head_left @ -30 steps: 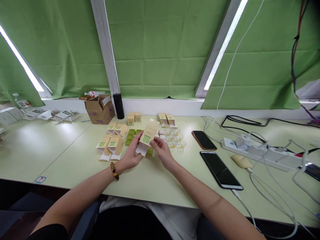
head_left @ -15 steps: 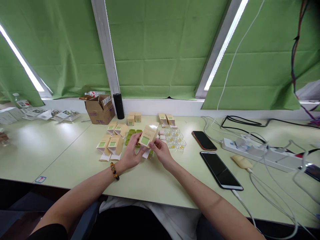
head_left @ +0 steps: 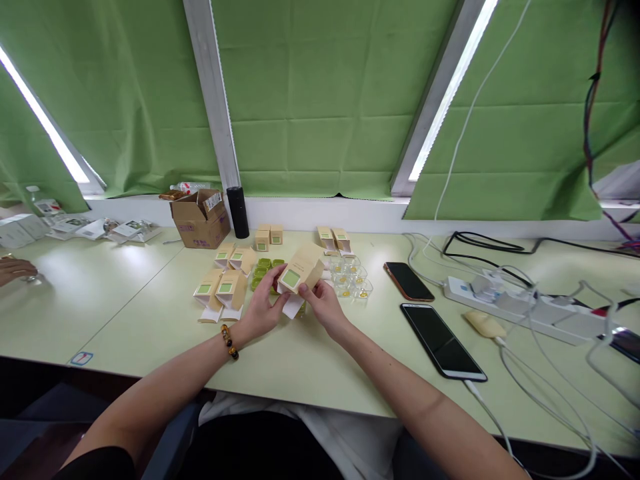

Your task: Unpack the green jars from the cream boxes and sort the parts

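Between my hands, above the table, is a small kraft cardboard box (head_left: 303, 265) with a green square window. Its white lower flap hangs down. My left hand (head_left: 265, 300) holds it from the left, and my right hand (head_left: 321, 304) grips its lower right corner. Behind my left fingers sits a set of green cups (head_left: 261, 268), partly hidden. To the right of the box are small clear containers with yellow bits (head_left: 350, 277). More kraft boxes with open flaps (head_left: 231, 290) stand left of my hands.
Closed kraft boxes (head_left: 269, 236) stand at the back, near a black cylinder (head_left: 237, 212) and an open carton (head_left: 200, 219). Two phones (head_left: 443, 340), a power strip (head_left: 520, 307) and loose cables lie on the right. Another person's hand (head_left: 16, 269) rests at the far left edge.
The box in my hands has opened out into a fuller shape, its upper flap no longer sticking up. At the far left, the other person's hand has come further into view.
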### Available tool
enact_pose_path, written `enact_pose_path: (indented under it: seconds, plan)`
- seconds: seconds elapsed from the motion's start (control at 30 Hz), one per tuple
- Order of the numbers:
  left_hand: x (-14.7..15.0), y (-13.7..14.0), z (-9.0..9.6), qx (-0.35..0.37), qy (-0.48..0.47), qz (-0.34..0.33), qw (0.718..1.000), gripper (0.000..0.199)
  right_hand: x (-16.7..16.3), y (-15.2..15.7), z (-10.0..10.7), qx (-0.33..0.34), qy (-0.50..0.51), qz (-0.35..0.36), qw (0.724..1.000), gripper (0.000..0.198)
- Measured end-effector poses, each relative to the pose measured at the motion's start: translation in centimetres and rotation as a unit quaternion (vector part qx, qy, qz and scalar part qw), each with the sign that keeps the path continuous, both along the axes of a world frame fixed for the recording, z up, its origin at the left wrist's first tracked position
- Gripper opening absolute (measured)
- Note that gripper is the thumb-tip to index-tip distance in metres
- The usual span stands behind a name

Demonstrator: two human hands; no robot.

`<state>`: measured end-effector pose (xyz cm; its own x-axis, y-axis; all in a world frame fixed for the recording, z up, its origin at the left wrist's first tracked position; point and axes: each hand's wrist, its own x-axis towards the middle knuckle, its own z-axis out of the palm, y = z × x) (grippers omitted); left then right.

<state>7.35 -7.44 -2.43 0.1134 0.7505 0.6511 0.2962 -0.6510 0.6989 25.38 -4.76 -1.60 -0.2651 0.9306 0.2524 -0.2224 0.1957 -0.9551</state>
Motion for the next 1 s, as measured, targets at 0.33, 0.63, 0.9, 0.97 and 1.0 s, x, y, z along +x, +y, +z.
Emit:
enact_pose_path:
  seconds: [0.33, 0.63, 0.9, 0.97, 1.0]
  plan:
    - [-0.05, -0.05, 0.09, -0.015, -0.023, -0.041, 0.999, 0.053, 0.01, 0.15, -0.11, 0.007, -0.006, -0.004, 1.0, 0.066]
    - [0.41, -0.09, 0.27, -0.032, -0.018, -0.009, 0.999, 0.061, 0.21, 0.22, -0.19, 0.022, -0.044, -0.009, 0.999, 0.072]
    - [0.49, -0.2, 0.33, -0.063, -0.048, -0.054, 0.995, 0.07, 0.31, 0.26, -0.09, 0.001, -0.038, -0.028, 0.999, 0.07]
    - [0.44, -0.17, 0.39, -0.077, -0.079, -0.085, 0.99, 0.065, 0.41, 0.19, 0.07, -0.007, -0.027, -0.03, 0.999, 0.067]
    - [0.4, -0.15, 0.46, -0.086, -0.098, -0.103, 0.986, 0.064, 0.46, 0.15, 0.18, -0.011, -0.02, -0.03, 0.999, 0.065]
